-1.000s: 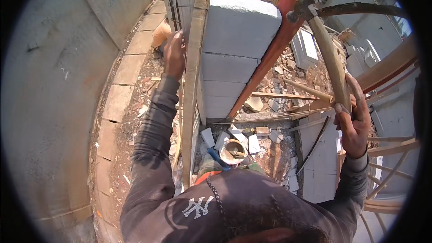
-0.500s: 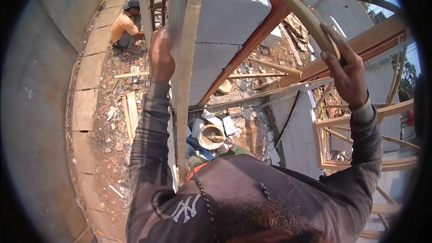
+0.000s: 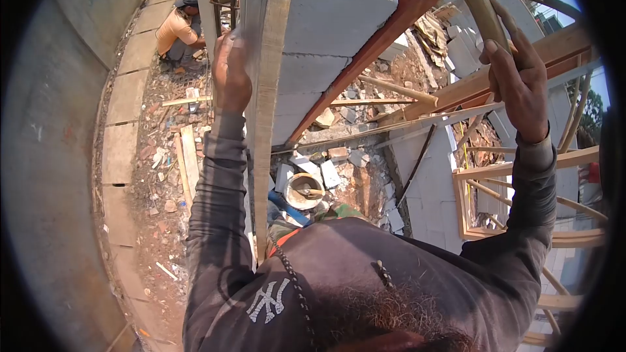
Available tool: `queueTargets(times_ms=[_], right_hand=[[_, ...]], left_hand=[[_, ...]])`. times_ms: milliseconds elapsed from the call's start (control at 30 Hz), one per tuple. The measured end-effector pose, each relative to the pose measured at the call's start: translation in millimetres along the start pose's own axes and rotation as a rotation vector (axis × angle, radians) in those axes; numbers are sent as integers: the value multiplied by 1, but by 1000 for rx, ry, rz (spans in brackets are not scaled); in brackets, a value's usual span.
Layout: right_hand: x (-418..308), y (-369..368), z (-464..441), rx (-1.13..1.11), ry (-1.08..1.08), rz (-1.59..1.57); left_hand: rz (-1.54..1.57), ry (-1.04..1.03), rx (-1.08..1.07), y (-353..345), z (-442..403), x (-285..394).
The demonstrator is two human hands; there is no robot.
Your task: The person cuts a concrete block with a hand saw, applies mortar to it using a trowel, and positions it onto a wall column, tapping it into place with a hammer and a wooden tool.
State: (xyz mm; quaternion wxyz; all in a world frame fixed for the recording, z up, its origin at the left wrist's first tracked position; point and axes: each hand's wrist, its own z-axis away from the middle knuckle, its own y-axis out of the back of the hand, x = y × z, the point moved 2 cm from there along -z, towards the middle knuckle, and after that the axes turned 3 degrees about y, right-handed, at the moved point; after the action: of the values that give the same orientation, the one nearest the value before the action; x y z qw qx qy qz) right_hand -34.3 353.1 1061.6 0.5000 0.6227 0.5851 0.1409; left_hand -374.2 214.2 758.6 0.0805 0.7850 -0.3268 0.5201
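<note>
My right hand (image 3: 518, 81) is closed round the wooden handle of a hammer (image 3: 479, 1); the hammer's head is out of view at the top. On the other side, my left hand (image 3: 231, 75) is raised at the edge of an upright board (image 3: 256, 6), its fingers bent and partly blurred, and what they grip is hard to make out. A narrower wooden strip (image 3: 268, 98) stands upright beside that board. Right of the strip rises a white block wall (image 3: 332, 19), bordered by a slanting red beam (image 3: 365, 52).
A co-worker (image 3: 177, 32) crouches at the upper left beside paving slabs (image 3: 122, 150). Below are a bucket (image 3: 293, 199), rubble and broken white blocks (image 3: 330, 174). Wooden frames and poles (image 3: 528, 163) stand at the right, a concrete wall (image 3: 49, 156) at the far left.
The view has shifted, bringing the crouching co-worker into full sight. The hammer has moved up, and its head has left the view. My left hand remains by the board.
</note>
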Motion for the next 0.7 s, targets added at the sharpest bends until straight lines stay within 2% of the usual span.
queueTargets(times_ms=[67,167,400,467,533,633,700], right_hand=[[4,-1,-6,-12,-22,13],[11,-4,-4,-296,-181,-62],[5,3,-15,-251,-158,12],[8,-2,-14,-90,-43,4],[21,-8,-12,-85,-48,-1],[25,-2,-18,-292,5,35],[11,9,-27,-402,-197,55]], left_hand=[[10,15,3,0,-1,1],[-42,14,7,1,-3,0],[-117,-25,33,1,-3,7],[-133,-27,15,1,-2,12],[-116,-16,19,1,-2,5],[-122,-9,22,5,-5,4],[-155,-6,9,5,-6,5]])
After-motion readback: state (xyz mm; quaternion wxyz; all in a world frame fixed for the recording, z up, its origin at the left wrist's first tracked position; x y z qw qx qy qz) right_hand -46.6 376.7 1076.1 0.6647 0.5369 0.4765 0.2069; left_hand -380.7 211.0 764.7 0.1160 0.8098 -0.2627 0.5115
